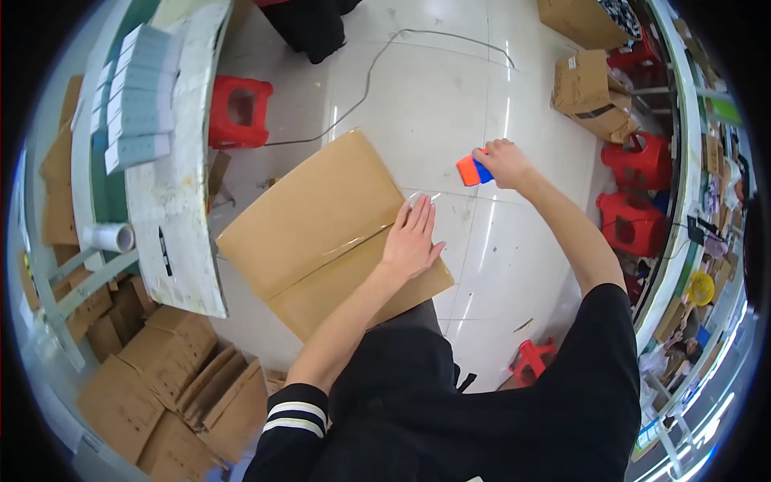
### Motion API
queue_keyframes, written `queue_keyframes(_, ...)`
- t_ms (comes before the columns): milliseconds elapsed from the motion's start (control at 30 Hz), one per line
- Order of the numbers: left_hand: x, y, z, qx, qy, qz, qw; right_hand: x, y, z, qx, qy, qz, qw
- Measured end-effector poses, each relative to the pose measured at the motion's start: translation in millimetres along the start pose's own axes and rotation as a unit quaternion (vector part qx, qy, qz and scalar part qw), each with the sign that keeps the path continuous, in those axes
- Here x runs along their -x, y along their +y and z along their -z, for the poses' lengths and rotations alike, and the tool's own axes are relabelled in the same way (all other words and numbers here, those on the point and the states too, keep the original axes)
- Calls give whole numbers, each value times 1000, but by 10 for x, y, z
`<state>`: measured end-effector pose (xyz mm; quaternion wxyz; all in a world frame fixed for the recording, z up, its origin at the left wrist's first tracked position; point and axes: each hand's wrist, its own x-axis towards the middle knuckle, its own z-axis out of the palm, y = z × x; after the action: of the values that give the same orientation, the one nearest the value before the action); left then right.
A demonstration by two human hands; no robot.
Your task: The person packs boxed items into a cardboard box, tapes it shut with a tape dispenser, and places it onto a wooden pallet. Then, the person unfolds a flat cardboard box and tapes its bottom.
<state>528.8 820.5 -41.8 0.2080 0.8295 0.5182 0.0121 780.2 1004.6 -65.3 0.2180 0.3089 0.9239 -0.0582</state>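
A brown cardboard box (321, 205) stands in front of my body, turned at an angle, its two top flaps meeting along a seam. Shiny clear tape shows at the seam's right end, near my fingertips. My left hand (411, 239) lies flat on the box beside that end, fingers stretched out and holding nothing. Off to the right, apart from the box and above the floor, my right hand (504, 165) is closed around an orange-and-blue tape dispenser (474, 169). My fingers and palm cover part of the dispenser.
A worktable (173, 233) on the left bears white boxes (144, 92), a tape roll (110, 237) and a marker (165, 251). Folded cartons (165, 377) lie below. Red stools (634, 221) line the right shelving. A cable (369, 76) crosses the floor; another person's dark clothing (309, 28) shows beyond.
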Motion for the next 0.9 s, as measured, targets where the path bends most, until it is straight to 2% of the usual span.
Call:
queue_keyframes(67, -308, 13, -130, -119, -71, 10, 990, -277, -124, -92, 31, -21, -7, 999)
queue_keyframes(167, -683, 146, 15, -235, -293, 54, 925, -707, -491, -109, 73, -21, -20, 997)
queue_keyframes(267, -969, 197, 104, -221, -465, 96, 852, -999, -1054, -233, 50, -3, -45, 998)
queue_keyframes(367, -980, 30, -211, -232, -420, 71, 874, -1202, -1385, -269, 24, -27, -62, 997)
queue_keyframes(467, -1128, -98, -356, -249, -520, 78, 813, -1111, -1116, -641, 111, -164, -155, 968)
queue_keyframes(533, -1115, -125, -338, -229, -513, 99, 822, -864, -899, -729, -78, -107, -286, 949)
queue_keyframes(567, -1095, -132, -309, -219, -509, 109, 826, -723, -852, -638, -144, -100, -320, 931)
queue_keyframes(667, -1248, -390, -25, -111, -577, 95, 804, -224, -934, -315, -330, -52, -422, 843)
queue_keyframes(767, -1129, -309, 225, -78, -531, 36, 843, 188, -1093, -240, -470, 44, -508, 720)
queue_keyframes(867, -945, 42, 729, -116, -523, -28, 844, 596, -1180, -369, -547, 138, -545, 621)
queue_keyframes(900, -744, -34, 622, -116, -376, -77, 916, 647, -1272, -506, -567, 184, -542, 593)
